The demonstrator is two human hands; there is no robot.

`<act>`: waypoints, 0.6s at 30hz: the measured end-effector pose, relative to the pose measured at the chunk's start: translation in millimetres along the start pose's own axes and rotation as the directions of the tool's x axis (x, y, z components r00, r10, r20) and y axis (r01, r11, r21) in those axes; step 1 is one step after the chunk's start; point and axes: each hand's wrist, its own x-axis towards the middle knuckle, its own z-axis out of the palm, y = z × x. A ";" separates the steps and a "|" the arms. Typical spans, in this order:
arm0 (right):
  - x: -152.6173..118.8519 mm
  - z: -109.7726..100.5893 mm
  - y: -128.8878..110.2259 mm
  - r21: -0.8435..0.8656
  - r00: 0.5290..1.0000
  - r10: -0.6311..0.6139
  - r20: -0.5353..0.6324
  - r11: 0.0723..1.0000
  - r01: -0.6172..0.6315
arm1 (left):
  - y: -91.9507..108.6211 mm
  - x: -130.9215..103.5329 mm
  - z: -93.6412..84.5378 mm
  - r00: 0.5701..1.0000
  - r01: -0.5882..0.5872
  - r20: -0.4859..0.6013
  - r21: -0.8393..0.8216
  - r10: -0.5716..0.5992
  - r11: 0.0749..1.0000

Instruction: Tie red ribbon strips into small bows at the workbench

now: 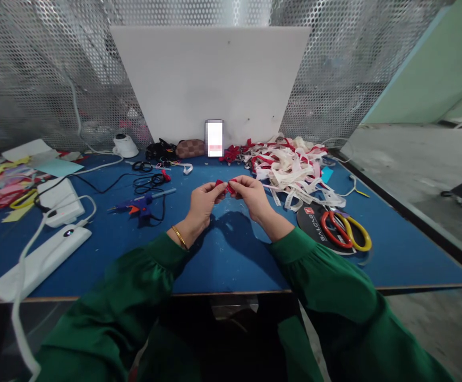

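Above the middle of the blue table (231, 260), my left hand (204, 203) and my right hand (253, 195) meet almost fingertip to fingertip. Between them is a small piece of red ribbon (232, 186), pinched from both sides; its exact shape is mostly covered by my fingers. Both hands are closed on it, thumbs on top. Behind my right hand spreads a heap of white and red ribbons (290, 164). A blue glue gun (137, 206) lies on the table to the left of my left hand.
Scissors with red and yellow handles (346, 231) lie on a round black mat (313, 225) at right. A phone (215, 139) stands against a white board (215, 79). At left are a white power strip (43, 260), cables and coloured sheets (59, 166).
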 end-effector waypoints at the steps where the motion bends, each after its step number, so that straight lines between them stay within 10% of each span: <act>1: 0.6 0.2 1.4 -0.016 1.000 -0.018 0.000 1.000 0.018 | -0.5 0.2 0.3 1.000 -0.014 -0.001 0.003 0.014 1.000; 10: -0.6 1.9 4.5 -0.047 0.985 -0.164 0.053 0.985 0.166 | -2.8 3.6 0.3 0.998 0.060 0.024 -0.185 -0.057 0.981; 18: -3.2 5.0 5.8 0.327 0.984 0.140 0.113 0.930 -0.170 | -4.6 3.4 2.4 0.971 0.208 0.193 -0.397 -0.140 0.894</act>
